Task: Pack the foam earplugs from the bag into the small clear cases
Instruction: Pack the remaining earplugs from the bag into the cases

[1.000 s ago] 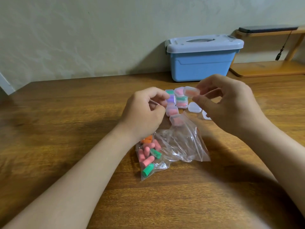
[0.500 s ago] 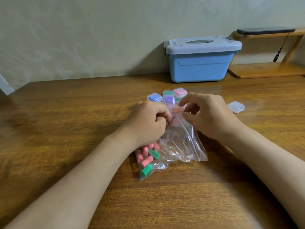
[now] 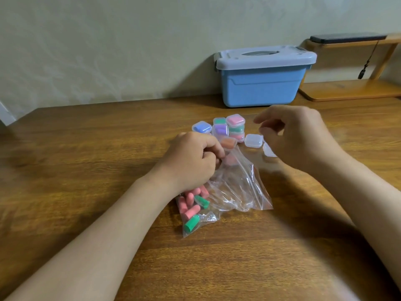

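A clear plastic bag lies on the wooden table, with pink and green foam earplugs bunched in its near left corner. My left hand rests at the bag's mouth, fingers curled on the plastic edge. Behind it stand several closed small cases filled with blue, purple, green and pink earplugs. A case with orange earplugs sits right by my left fingers. My right hand hovers, blurred, with loosely curled fingers holding nothing, above two empty clear cases.
A blue storage box with a pale lid stands at the back against the wall. A wooden stand with a dark phone on its top shelf is at the back right. The table's left edge runs near the left of the frame.
My right hand brought the orange-filled case down beside the other filled cases, released it, and moved right and up over the empty cases. My left hand stayed at the bag's mouth.
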The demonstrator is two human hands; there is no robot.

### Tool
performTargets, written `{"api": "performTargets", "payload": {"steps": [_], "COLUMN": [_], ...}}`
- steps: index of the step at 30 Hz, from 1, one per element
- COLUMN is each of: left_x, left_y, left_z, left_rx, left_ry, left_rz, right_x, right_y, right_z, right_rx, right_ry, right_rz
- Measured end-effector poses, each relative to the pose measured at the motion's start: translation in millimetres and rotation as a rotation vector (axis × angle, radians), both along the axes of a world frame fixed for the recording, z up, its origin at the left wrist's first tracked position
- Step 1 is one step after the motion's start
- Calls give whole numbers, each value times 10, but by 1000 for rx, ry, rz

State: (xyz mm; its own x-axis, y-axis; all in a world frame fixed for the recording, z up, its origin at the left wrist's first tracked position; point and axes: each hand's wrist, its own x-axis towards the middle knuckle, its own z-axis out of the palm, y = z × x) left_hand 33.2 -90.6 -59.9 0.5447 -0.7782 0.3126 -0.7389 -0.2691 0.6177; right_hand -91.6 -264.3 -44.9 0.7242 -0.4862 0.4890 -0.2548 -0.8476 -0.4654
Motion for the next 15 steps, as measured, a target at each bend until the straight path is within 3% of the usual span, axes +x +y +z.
{"api": "performTargets", "payload": {"steps": [6, 15], "left_x": [-31, -81], "left_y": [-7, -43], "left_z": [13, -40], "left_rx": [-155, -226], "left_ry": [-171, -286], "left_rz": [-103, -174], "right_x": [-158, -156], "right_y": [-179, -200], "right_z": [61, 14], "right_rx": [15, 10], "right_ry": [-18, 285], "right_rz": [-99, -14]}}
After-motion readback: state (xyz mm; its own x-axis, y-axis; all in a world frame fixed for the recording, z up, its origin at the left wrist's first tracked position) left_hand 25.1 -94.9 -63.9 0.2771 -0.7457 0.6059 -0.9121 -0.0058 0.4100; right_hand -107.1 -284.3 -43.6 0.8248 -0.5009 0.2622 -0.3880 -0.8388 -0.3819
